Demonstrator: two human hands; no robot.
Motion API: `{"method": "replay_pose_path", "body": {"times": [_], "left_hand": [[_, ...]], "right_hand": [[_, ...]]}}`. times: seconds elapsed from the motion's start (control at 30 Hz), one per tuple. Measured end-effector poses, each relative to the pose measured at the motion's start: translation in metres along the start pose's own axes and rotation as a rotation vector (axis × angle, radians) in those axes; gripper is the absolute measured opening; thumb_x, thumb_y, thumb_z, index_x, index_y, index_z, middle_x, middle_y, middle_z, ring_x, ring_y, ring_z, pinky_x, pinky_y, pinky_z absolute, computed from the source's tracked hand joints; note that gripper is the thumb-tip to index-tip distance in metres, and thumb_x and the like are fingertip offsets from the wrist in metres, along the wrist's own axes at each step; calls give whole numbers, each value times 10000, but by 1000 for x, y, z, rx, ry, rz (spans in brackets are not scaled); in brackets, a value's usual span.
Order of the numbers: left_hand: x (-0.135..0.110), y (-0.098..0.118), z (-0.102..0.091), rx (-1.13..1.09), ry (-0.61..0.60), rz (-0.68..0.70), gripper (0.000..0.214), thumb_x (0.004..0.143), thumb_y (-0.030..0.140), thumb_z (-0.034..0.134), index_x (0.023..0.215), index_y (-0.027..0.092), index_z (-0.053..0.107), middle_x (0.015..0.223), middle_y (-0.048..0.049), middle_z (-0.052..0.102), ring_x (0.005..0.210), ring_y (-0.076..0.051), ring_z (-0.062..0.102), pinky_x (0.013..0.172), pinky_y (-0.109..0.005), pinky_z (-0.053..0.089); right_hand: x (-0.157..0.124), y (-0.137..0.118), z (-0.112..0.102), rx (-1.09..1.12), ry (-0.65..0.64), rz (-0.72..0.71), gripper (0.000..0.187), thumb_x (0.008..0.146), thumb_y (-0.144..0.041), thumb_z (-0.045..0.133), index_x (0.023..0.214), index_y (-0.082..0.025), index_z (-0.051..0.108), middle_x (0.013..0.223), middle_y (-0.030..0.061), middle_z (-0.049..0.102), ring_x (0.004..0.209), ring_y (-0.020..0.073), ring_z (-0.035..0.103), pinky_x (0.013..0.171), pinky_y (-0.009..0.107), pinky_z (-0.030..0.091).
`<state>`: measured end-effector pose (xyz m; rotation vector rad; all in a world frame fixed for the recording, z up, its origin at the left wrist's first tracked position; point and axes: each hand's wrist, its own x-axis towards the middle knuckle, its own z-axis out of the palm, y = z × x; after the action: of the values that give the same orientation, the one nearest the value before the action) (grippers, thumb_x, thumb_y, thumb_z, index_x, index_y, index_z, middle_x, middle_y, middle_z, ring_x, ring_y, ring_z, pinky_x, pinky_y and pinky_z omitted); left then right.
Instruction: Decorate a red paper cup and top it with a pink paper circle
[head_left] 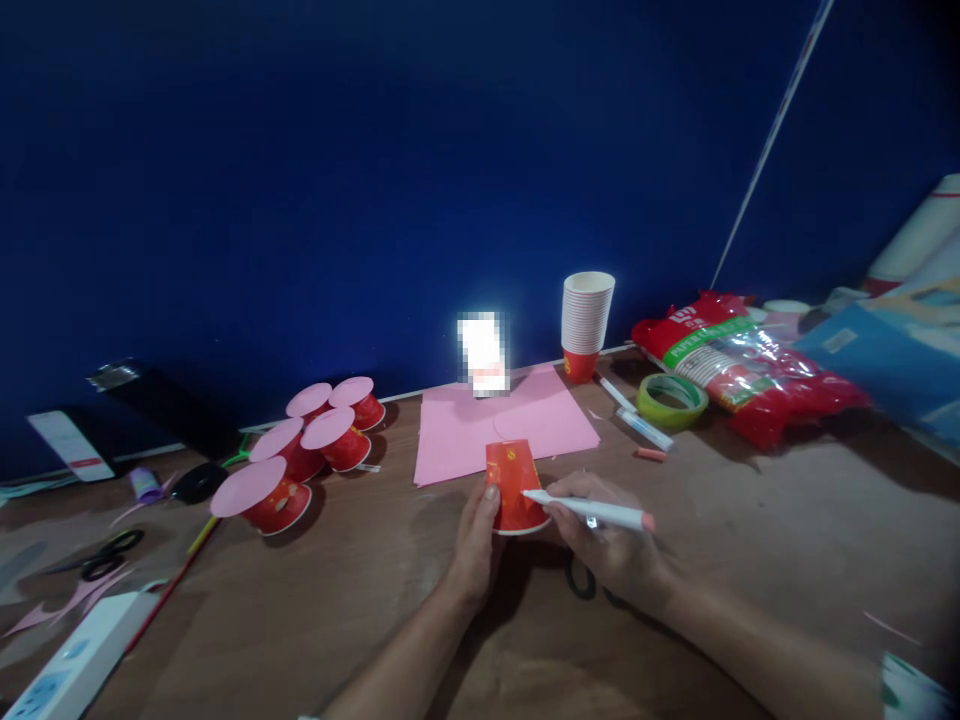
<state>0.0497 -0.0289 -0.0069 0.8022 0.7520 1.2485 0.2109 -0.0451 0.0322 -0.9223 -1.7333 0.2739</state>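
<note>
An upside-down red paper cup (pixel 513 487) stands on the brown table at the near edge of a pink paper sheet (pixel 501 424). My left hand (pixel 475 545) grips the cup's left side with fingers and thumb. My right hand (pixel 611 540) is closed around a white pen (pixel 587 510) with a pink cap end, its tip touching the cup's right side near the rim. Black scissors (pixel 579 580) lie partly hidden under my right hand.
Several inverted red cups topped with pink discs (pixel 300 455) sit to the left. A stack of paper cups (pixel 586 322), green tape roll (pixel 671 399), glue stick (pixel 643 428) and red cup package (pixel 739 367) lie right. More scissors (pixel 105 556), a power strip (pixel 71 665) and phones (pixel 112 420) lie left.
</note>
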Motion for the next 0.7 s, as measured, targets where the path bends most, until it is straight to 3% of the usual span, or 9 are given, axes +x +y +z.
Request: {"method": "replay_pose_path", "body": {"times": [0.7], "left_hand": [[0,0,-1,42,1,18,348,865,444,572,985,135,680,1010,-97,712,931,-236,637,923,-389,459]], "right_hand": [[-2,2,0,-49,0,49,86,914,-225,536,877,-208,612,762,33,694,676,167,664,645,286,550]]}}
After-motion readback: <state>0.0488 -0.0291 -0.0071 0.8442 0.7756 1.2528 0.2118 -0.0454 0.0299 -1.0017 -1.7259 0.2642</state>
